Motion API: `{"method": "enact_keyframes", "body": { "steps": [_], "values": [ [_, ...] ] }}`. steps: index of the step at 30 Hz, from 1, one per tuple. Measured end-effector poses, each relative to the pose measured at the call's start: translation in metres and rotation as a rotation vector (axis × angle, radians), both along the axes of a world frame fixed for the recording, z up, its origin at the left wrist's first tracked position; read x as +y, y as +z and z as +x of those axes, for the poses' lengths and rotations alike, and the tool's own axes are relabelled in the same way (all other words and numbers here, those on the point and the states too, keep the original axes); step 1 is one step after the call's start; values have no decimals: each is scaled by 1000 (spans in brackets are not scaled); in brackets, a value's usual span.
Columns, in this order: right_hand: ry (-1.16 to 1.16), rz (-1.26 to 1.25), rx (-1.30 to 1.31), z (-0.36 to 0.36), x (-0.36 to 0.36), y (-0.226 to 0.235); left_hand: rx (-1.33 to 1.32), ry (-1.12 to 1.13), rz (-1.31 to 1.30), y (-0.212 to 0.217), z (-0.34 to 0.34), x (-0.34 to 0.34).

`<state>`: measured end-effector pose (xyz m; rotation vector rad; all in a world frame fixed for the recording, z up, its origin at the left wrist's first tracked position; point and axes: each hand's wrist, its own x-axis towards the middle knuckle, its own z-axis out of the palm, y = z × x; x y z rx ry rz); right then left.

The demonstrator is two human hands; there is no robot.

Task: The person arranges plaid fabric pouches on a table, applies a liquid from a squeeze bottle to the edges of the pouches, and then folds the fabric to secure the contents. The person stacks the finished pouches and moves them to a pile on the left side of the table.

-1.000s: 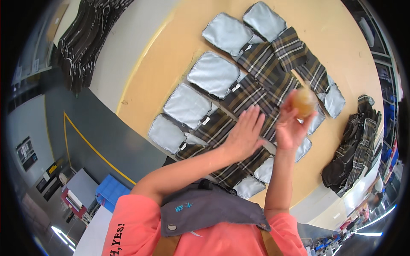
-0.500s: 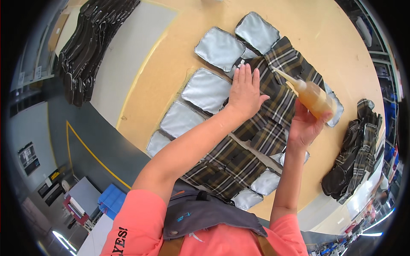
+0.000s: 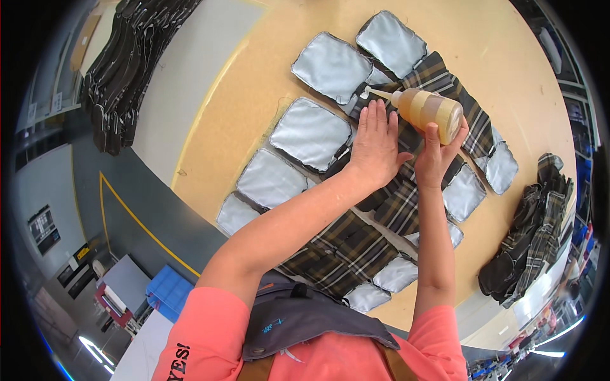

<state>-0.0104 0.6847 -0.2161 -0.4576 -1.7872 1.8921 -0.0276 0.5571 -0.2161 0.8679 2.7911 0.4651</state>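
Bottle (image 3: pixel 429 111): tilted over the plaid pieces (image 3: pixel 397 203), nozzle tip (image 3: pixel 375 93) by a white tag (image 3: pixel 364 95) | right hand (image 3: pixel 438 155): curled round the bottle | left hand (image 3: pixel 378 149): flat on the plaid pieces, thumb spread | silver pads (image 3: pixel 309 133): along both sides of them | worktop (image 3: pixel 216 146): beneath them | dark bundle (image 3: pixel 524 235): to their right
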Motion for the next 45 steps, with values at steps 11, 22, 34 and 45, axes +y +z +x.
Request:
{"method": "enact_keyframes", "body": {
  "steps": [11, 22, 34, 45],
  "values": [
    [20, -17, -25, 6, -1, 0, -67, -44, -28, 5, 7, 2],
    [49, -422, -39, 4, -6, 14, -83, -27, 21, 4, 9, 2],
    [62, -1402, 557, 9, 113, 63, 190, 7, 304, 22, -60, 46],
    [-229, -338, 170, -7, 83, 41, 58, -101, 232, -20, -50, 87]
  ]
}}
